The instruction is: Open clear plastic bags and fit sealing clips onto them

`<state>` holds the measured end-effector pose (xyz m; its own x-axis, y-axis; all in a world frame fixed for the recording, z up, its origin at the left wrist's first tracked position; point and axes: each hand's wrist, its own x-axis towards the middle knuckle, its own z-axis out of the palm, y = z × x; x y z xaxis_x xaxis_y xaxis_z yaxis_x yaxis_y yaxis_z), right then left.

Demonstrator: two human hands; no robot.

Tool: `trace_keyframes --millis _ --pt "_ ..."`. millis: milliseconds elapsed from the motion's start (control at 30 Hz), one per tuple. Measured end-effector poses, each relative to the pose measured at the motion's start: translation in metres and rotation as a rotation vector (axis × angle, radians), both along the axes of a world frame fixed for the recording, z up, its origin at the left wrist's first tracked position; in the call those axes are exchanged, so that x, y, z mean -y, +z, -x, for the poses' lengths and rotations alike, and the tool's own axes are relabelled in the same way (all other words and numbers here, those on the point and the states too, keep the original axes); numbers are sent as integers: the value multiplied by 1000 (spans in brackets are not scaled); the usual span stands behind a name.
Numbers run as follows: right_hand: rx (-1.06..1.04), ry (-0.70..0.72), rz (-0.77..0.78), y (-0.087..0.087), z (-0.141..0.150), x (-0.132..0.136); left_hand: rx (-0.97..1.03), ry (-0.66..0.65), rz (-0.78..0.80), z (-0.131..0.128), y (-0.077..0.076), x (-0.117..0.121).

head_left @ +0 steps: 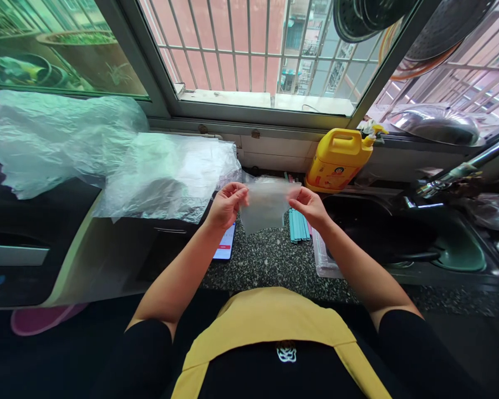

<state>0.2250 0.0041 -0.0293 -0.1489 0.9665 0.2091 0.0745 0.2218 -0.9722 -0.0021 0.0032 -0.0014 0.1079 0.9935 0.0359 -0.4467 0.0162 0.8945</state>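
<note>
Daylight from the barred window (260, 109) ahead of you glares off the plastic sheeting (170, 174) and glints on the faucet (432, 188), while the lower corners fall dim, the translucent film (264, 208) you hold blurs, and wide-angle distortion stretches the edges.

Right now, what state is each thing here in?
Translucent plastic: spread out, held at both sides
Left hand: pinching the plastic
Right hand: pinching the plastic
Phone: screen lit
Teal sticks: lying side by side
Yellow jug: standing
Large plastic sheeting: wrinkled

A kitchen, shown by the sink (461, 257), faucet (434, 187) and speckled countertop (258, 260).
</note>
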Motion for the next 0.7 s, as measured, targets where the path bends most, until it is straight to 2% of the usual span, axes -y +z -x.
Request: trace_keyframes --millis 200,300,367,400,467,533,600,700 --pt "25 -61 -15 -13 7 2 -104 27 -75 4 -8 -3" --pt "75 -57 -55 -10 6 4 -285 195 -273 11 -4 -5" --pt "122 -44 -79 -4 4 6 -476 286 -455 13 7 -7" --pt "145 -38 -89 -2 3 7 -584 282 -539 12 15 -9" --pt "184 -20 -107 3 3 8 -775 139 -646 5 30 -16" --pt "217 1 -115 7 4 8 -880 -39 -660 -8 42 -24" --pt "241 17 -113 9 4 8 -895 -180 -625 -23 46 -33" --pt "255 23 -98 8 4 7 -833 -307 -540 -41 43 -42"
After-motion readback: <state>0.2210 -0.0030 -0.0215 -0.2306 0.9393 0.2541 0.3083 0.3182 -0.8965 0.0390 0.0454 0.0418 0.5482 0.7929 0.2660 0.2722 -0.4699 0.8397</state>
